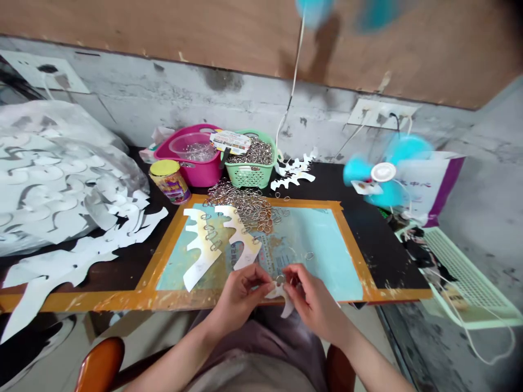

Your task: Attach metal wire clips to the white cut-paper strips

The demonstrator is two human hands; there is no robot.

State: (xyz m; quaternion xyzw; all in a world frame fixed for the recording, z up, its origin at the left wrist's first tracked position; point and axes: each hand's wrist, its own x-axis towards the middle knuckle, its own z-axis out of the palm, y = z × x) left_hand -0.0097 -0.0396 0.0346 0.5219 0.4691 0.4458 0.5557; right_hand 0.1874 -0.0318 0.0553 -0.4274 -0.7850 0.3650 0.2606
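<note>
At the table's front edge, my left hand [246,293] pinches one end of a small white cut-out piece [287,306]. My right hand [309,298] grips the same piece from the other side, and a small metal ring [280,279] shows between the fingertips of both hands. Two larger white cut-outs [200,250] [244,239] with metal rings along their edges lie on the light blue mat [322,234], left of and beyond my hands. A pile of loose metal rings [245,204] spreads over the mat's back edge.
Behind the pile stand a pink basket [202,173], a green basket [250,175] and a yellow-lidded can [170,182]. A big bag of white cut-outs [49,179] fills the left. Blue-bladed fan [383,172] and green tray [474,272] are at right.
</note>
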